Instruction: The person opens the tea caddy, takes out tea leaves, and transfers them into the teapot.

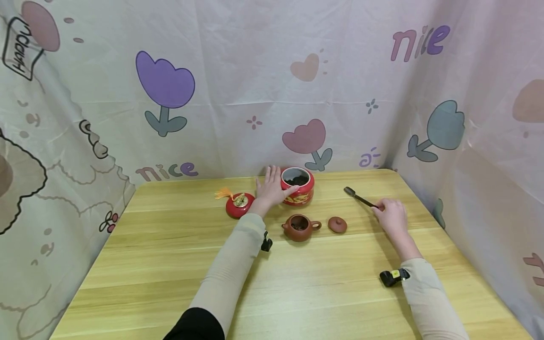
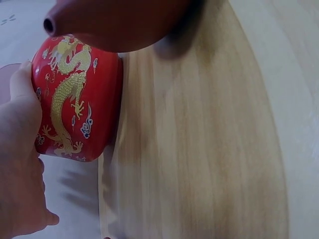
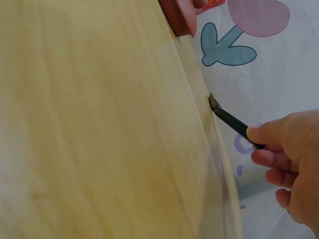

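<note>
My left hand (image 1: 270, 191) rests against the left side of a red tea jar (image 1: 303, 194), fingers straight and spread, thumb at its near side. Gold dragon decoration covers the jar (image 2: 75, 99) in the left wrist view; dark loose tea leaves (image 1: 297, 180) lie inside. Off to the right, my right hand (image 1: 392, 216) pinches the handle end of a slim dark tea scoop (image 1: 361, 198). The scoop's head points away to the left, and the right wrist view also shows the scoop (image 3: 232, 123) between thumb and fingers.
In front of the jar stands a small brown clay teapot (image 1: 299, 228), uncovered, with dark leaves inside. Its round lid (image 1: 337, 225) lies to the right. The red jar lid (image 1: 239, 206) with an orange tassel is near my left wrist. A printed curtain (image 1: 238, 85) borders the wooden table (image 1: 161, 255).
</note>
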Motion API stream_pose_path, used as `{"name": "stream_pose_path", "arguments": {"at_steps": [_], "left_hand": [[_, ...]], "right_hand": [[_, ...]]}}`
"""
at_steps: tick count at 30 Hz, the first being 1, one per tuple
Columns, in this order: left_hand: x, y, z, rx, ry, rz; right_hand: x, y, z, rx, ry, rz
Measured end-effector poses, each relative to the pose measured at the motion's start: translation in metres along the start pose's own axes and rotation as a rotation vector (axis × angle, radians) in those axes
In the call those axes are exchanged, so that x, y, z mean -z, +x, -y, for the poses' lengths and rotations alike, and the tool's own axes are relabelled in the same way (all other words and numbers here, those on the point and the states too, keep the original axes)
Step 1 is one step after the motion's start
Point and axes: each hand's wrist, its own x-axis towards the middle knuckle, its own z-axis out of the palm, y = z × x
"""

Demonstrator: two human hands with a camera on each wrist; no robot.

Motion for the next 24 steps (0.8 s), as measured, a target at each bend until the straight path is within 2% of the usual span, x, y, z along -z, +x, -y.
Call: {"name": "stream_pose_path", "arguments": {"at_steps": [3, 11, 24], "left_hand": [[0.0014, -0.0004, 0.0003, 0.001, 0.004, 0.017], [0.0061, -0.0029, -0.0012, -0.008, -0.014, 0.004], [0.0029, -0.0011, -0.0015, 0.006, -0.013, 0.015]], "right_hand": [[-0.0001, 0.0001, -0.0028, -0.036, -0.006, 0.058], [0.0019, 0.0019, -0.0057, -0.112, -0.070, 0.220], [0.0025, 0.0019, -0.0044, -0.123, -0.144, 0.285]]}}
